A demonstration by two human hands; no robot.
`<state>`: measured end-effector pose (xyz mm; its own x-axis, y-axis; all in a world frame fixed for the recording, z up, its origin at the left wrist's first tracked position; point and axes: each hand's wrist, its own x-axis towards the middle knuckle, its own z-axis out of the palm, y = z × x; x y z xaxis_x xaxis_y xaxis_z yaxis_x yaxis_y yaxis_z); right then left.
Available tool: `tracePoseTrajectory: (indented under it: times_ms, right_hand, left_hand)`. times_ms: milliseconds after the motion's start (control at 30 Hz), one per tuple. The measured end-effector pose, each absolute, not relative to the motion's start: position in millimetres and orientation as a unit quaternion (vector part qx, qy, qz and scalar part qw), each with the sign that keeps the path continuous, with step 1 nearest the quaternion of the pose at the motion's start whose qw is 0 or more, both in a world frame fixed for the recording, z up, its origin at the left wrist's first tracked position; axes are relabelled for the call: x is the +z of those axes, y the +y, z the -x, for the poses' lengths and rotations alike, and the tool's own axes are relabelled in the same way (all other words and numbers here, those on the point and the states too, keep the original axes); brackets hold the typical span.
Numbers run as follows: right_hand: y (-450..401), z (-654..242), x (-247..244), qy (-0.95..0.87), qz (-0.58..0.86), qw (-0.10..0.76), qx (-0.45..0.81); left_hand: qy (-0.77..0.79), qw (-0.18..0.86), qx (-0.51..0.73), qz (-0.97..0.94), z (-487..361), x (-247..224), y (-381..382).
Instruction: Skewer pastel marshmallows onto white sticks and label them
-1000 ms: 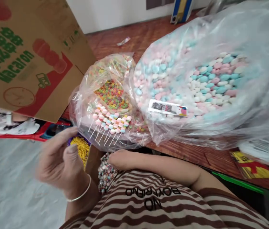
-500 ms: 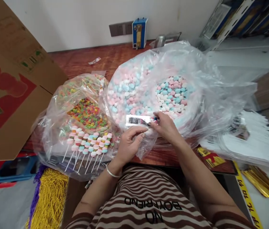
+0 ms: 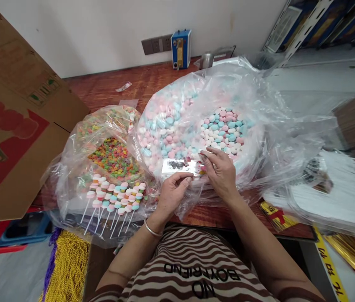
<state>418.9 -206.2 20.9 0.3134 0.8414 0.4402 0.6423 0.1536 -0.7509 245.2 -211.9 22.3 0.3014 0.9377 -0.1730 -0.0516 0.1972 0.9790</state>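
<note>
A small clear packet (image 3: 173,165) with black print and some red and yellow lies on the front of the big plastic bag of pastel candies (image 3: 218,132). At its lower edge, the thumb and index finger of my left hand (image 3: 173,195) are pinched together. My right hand (image 3: 221,173) is bent over its right end, fingertips close together near the upper edge; what they hold, if anything, is hidden. Further left, several candy skewers (image 3: 114,199) on white sticks rest on a bag of colourful ring candies (image 3: 112,157).
A cardboard box (image 3: 16,113) stands at the left. On the wooden table (image 3: 102,86) are a blue device (image 3: 181,48) and a metal cup (image 3: 206,60) by the wall. White sticks (image 3: 337,188) lie in plastic at the right, near gold twist ties (image 3: 353,251).
My right hand has shifted its fingertips up to the packet's upper edge, uncovering more of the coloured end. The left hand keeps its pinch at the lower edge. The view has tilted slightly.
</note>
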Motion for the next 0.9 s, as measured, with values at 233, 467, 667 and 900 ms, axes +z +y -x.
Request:
tracePoseTrajectory:
  times_ms: [233,467,667,900]
  right_hand:
    - [-232.9,-411.4,49.1,-0.439,0.568,0.589,0.37]
    - [-243.2,-403.4,37.8,-0.404,0.513,0.598,0.465]
    - [-248.2,-397.9,34.9,-0.47,0.586,0.55,0.364]
    - [-247.2,-393.7,39.8,-0.504,0.605,0.537,0.303]
  left_hand:
    - [0.261,0.859,0.387,-0.212,-275.6,27.9,-221.1]
    - [0.367,0.738,0.528,-0.205,-280.6,32.4,-213.1]
    - [0.405,0.655,0.571,-0.285,-279.3,30.6,-211.2]
    - [0.421,0.661,0.571,-0.245,-281.5,30.3,-211.9]
